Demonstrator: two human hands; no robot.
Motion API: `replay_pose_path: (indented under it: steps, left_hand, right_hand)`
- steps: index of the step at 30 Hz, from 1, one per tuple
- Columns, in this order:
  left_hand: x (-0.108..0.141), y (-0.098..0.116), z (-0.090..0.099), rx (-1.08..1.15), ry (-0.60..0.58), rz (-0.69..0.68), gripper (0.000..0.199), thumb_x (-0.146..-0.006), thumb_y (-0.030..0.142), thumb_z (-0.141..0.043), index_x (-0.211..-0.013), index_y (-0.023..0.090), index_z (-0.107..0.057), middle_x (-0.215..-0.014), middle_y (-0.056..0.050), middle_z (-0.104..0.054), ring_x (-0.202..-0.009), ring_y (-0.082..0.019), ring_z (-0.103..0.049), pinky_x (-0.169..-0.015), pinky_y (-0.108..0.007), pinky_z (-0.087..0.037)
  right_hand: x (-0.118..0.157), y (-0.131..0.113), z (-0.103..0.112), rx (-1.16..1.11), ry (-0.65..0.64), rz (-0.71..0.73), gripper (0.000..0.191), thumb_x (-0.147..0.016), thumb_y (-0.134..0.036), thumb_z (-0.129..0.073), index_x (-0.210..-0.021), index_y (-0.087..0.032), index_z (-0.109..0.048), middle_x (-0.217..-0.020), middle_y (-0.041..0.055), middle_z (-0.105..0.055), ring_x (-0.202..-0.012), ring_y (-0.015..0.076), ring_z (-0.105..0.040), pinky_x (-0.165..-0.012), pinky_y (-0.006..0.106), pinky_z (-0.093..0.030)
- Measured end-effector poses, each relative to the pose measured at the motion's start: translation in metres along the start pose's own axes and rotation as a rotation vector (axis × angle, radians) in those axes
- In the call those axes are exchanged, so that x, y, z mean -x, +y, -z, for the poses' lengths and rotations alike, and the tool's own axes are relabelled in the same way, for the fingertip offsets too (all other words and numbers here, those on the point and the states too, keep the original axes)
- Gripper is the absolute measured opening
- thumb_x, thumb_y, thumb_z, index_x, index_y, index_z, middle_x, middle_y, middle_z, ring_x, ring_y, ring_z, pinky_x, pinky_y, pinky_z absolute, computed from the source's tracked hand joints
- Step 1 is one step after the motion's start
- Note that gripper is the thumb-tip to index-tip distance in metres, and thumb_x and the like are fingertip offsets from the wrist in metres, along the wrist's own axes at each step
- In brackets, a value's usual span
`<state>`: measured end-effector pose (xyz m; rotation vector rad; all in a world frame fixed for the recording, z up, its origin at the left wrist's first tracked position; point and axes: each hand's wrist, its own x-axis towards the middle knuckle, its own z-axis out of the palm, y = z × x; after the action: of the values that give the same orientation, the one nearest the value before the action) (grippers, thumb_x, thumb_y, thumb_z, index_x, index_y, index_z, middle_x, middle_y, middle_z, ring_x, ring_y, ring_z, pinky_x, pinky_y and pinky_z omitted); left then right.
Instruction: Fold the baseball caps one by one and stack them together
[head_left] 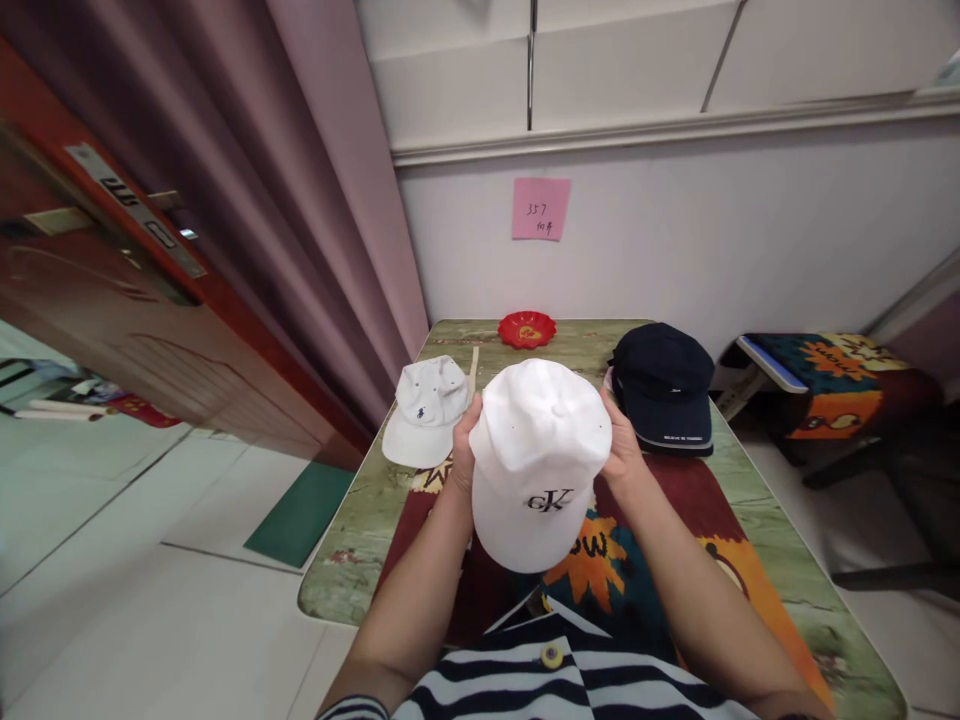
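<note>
A white baseball cap (540, 420) with a dark "CK" logo is held up over the table, its brim pointing toward me. My left hand (465, 442) grips the cap's left side, and my right hand (621, 440) grips its right side; the fingers of both are partly hidden behind it. To the left lies a pale grey cap (431, 400) with a small dark emblem, its brim toward me. At the right sits a navy cap (664, 385) with white lettering along the brim; it seems to rest on another dark cap.
A red scalloped dish (527, 329) stands near the back of the green wood-patterned table (337, 570). Under the caps spreads a colourful cartoon cloth (742, 570). A pink note (541, 209) is stuck on the wall. The wooden door (187, 330) and a curtain are left; a stool (832, 375) stands right.
</note>
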<state>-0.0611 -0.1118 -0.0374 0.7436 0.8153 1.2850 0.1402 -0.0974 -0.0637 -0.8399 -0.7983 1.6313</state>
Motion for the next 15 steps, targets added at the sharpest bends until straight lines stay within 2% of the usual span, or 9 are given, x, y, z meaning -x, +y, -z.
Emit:
replay_pose_path:
  steps: [2, 4, 7, 10, 12, 15]
  left_hand:
    - [-0.003, 0.002, 0.0, 0.007, -0.004, 0.008, 0.063, -0.081, 0.07, -0.063, -0.116, 0.018, -0.072, -0.095, -0.012, -0.076, -0.105, -0.033, -0.069, -0.088, -0.045, -0.055]
    - [-0.005, 0.002, -0.001, 0.041, -0.026, 0.014, 0.065, -0.081, 0.071, -0.061, -0.119, 0.018, -0.071, -0.101, -0.013, -0.076, -0.107, -0.034, -0.069, -0.091, -0.046, -0.055]
    - [-0.007, -0.002, 0.001, 0.151, -0.129, 0.079, 0.068, -0.085, 0.072, -0.054, -0.127, 0.019, -0.067, -0.112, -0.012, -0.075, -0.115, -0.034, -0.066, -0.1, -0.049, -0.052]
    - [-0.009, -0.008, 0.004, 0.281, -0.232, 0.133, 0.07, -0.091, 0.069, -0.045, -0.135, 0.018, -0.062, -0.122, -0.01, -0.073, -0.125, -0.035, -0.061, -0.109, -0.051, -0.046]
    - [-0.011, -0.01, 0.007, 0.335, -0.254, 0.116, 0.07, -0.092, 0.067, -0.043, -0.139, 0.018, -0.059, -0.127, -0.009, -0.071, -0.129, -0.035, -0.058, -0.113, -0.052, -0.042]
    - [-0.014, -0.012, 0.008, 0.355, -0.248, 0.076, 0.073, -0.092, 0.069, -0.041, -0.143, 0.019, -0.055, -0.132, -0.009, -0.068, -0.133, -0.036, -0.054, -0.115, -0.053, -0.039]
  right_hand:
    - [0.006, 0.007, 0.006, -0.006, -0.028, 0.013, 0.078, -0.076, -0.087, -0.046, -0.119, -0.024, -0.068, -0.118, 0.0125, -0.074, -0.125, 0.035, -0.06, -0.099, 0.054, -0.051]
    - [0.01, 0.015, 0.01, -0.031, -0.063, 0.009, 0.081, -0.074, -0.089, -0.047, -0.118, -0.025, -0.068, -0.117, 0.0124, -0.074, -0.127, 0.0349, -0.059, -0.102, 0.054, -0.049]
    - [0.011, 0.025, 0.013, -0.156, -0.127, -0.043, 0.06, -0.075, -0.072, -0.064, -0.112, -0.025, -0.07, -0.113, 0.0093, -0.076, -0.128, 0.0326, -0.059, -0.11, 0.051, -0.045]
    - [0.011, 0.024, 0.009, -0.32, -0.181, -0.093, 0.041, -0.082, -0.056, -0.065, -0.107, -0.024, -0.072, -0.112, 0.0068, -0.077, -0.128, 0.0307, -0.06, -0.115, 0.05, -0.04]
    - [0.012, 0.02, 0.003, -0.387, -0.194, -0.1, 0.04, -0.087, -0.054, -0.059, -0.109, -0.023, -0.072, -0.116, 0.007, -0.076, -0.129, 0.0307, -0.059, -0.116, 0.051, -0.038]
    - [0.015, 0.013, -0.006, -0.416, -0.187, -0.091, 0.048, -0.09, -0.057, -0.052, -0.117, -0.022, -0.071, -0.123, 0.0086, -0.074, -0.131, 0.0313, -0.057, -0.117, 0.053, -0.036]
